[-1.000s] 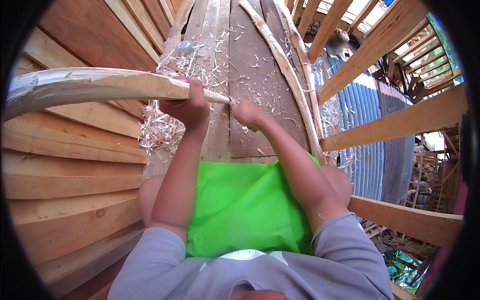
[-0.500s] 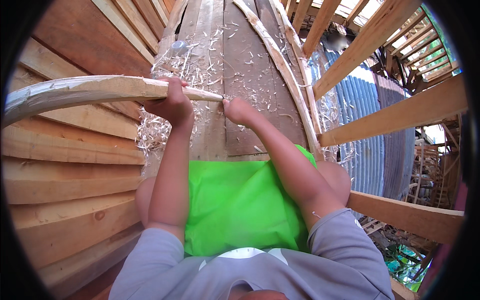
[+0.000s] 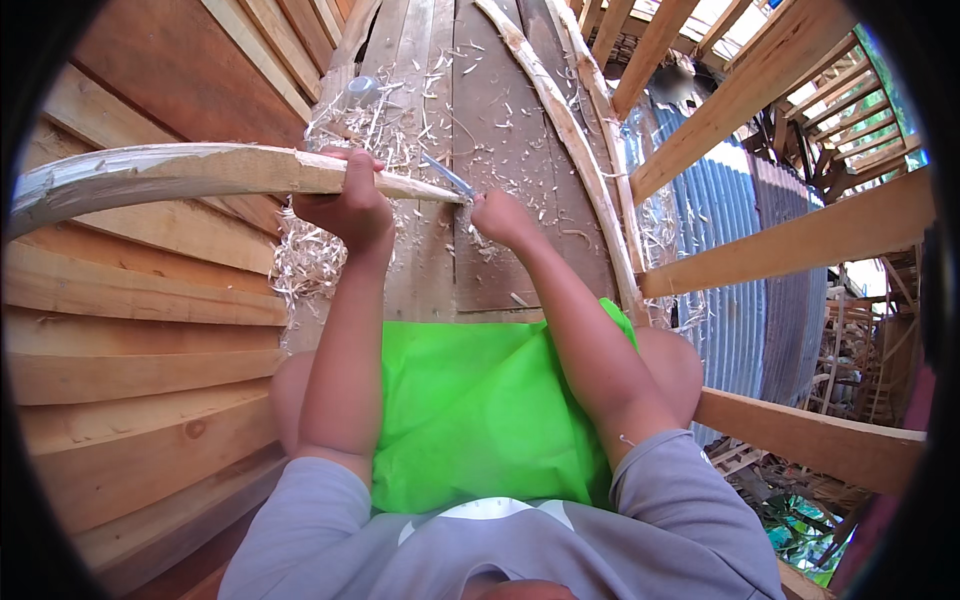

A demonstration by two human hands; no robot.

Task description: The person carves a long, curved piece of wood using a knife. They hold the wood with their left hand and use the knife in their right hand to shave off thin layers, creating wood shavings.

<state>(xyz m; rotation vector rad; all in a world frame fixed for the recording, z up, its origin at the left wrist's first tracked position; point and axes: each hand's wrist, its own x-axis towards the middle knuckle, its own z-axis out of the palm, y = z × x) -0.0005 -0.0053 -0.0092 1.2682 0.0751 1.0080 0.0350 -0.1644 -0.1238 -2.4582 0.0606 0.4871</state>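
In the head view, my only feed, I have the left hand [image 3: 350, 205] at ten o'clock, its fingers wrapped firmly around a curved length of peeled wood [image 3: 170, 180]. That wood enters at nine o'clock and narrows to a pale point near twelve, close to the right hand [image 3: 503, 218]. I see the right hand curled tight around what I take for the handle of a knife [image 3: 447, 174]; the handle is hidden in the fist, and the slim blade sticks out toward eleven o'clock, just beside the tapered tip. I cannot tell whether edge and wood touch. At eleven o'clock I make out a small clear cup [image 3: 362, 91] amid pale shavings [image 3: 318, 258], which run down to a thick heap between nine and ten, all on a plank floor [image 3: 490, 285]. Two long peeled poles [image 3: 550, 98] lie toward one o'clock. I have corrugated metal sheets [image 3: 725, 270] between two and three, behind timber rails [image 3: 790, 240], and stacked boards [image 3: 150, 290] at nine. Bright green cloth [image 3: 480, 410] covers the lap at six, above a grey shirt [image 3: 520, 550].
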